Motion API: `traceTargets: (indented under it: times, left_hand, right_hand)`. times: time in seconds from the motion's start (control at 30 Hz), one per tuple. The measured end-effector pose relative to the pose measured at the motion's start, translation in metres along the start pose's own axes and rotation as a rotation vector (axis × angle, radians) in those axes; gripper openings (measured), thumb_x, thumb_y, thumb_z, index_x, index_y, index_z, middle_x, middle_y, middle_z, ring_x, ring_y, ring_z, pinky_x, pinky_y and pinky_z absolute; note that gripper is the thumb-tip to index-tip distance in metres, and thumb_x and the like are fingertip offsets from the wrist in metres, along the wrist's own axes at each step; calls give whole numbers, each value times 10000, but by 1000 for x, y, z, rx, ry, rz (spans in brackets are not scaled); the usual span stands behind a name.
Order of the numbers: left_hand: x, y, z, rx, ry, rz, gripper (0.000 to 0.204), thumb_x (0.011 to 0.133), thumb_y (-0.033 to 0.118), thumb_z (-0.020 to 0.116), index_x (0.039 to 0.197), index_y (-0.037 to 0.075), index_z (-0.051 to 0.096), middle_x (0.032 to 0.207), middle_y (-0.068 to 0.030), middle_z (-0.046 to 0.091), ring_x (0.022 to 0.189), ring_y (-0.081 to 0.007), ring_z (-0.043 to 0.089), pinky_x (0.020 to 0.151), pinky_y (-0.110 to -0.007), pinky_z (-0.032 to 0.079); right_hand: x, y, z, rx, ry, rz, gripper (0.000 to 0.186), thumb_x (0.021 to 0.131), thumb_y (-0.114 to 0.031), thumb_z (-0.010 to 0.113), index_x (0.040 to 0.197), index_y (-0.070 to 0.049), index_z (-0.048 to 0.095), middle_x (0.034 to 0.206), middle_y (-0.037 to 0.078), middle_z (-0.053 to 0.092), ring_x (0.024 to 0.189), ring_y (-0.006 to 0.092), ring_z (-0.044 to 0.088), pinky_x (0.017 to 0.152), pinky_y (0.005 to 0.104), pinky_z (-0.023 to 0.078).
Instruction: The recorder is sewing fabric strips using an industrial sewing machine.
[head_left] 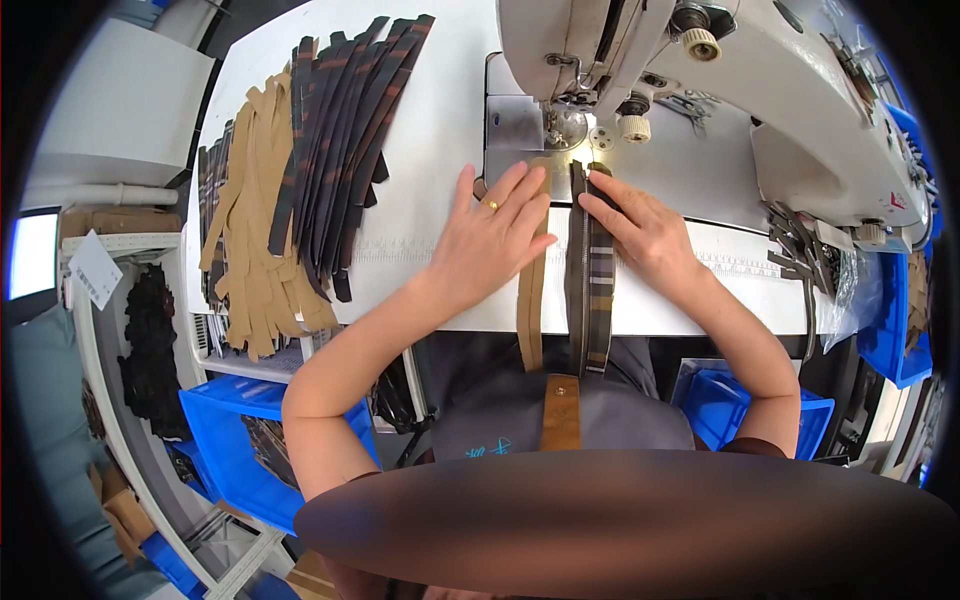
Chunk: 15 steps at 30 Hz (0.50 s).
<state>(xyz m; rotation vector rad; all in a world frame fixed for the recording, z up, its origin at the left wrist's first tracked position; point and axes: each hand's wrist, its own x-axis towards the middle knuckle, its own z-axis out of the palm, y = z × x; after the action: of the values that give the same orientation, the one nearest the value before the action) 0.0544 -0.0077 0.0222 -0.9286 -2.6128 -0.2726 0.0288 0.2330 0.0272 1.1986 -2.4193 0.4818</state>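
On the desk (pixel 440 90) before the sewing machine (pixel 820 110), your left hand (pixel 480 240) lies open, fingers spread, over the upper part of a tan strip (pixel 532 300). Your right hand (pixel 650 235) rests bent fingers near the top of a dark zipper (pixel 577 260) and striped strip (pixel 601 285); whether they pinch, I cannot tell. All three lengths hang over the edge toward you.

table (pixel 430 110) brightly lit, warm glow cast beneath sewing machine (pixel 800 90), screen (pixel 35 255) washed out, straight edges bowed by fisheye, corners blacked out, lower edge obscured by dark blurred oval (pixel 620 520)
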Motion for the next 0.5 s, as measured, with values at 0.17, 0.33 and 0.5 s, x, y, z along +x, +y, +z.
traceTargets:
  times: [0.17, 0.33, 0.5]
  left_hand:
    - [20, -15, 17, 79, 59, -8, 454, 825, 346, 691, 1184, 84, 600, 1274, -39, 586, 1226, -165, 501, 999, -618, 314]
    - [34, -18, 17, 115, 63, 10, 457, 822, 347, 692, 1183, 82, 604, 1264, -32, 592, 1206, -157, 513, 1004, -628, 299]
    - [42, -26, 21, 81, 49, 39, 444, 819, 331, 694, 1176, 79, 617, 1261, -16, 591, 1186, -142, 518, 1029, -628, 262]
  right_hand:
    - [-1, 6, 2, -14, 18, 56, 381, 679, -5, 648, 1059, -6, 636, 1165, 107, 638, 859, 243, 669, 698, 320, 556]
    - [9, 16, 3, -35, 36, 89, 343, 669, 13, 640, 1011, -6, 638, 1116, 100, 652, 831, 251, 671, 688, 323, 556]
    - [14, 13, 5, 7, 90, 105, 350, 647, 35, 647, 994, -12, 638, 1091, 99, 655, 837, 259, 670, 699, 337, 558]
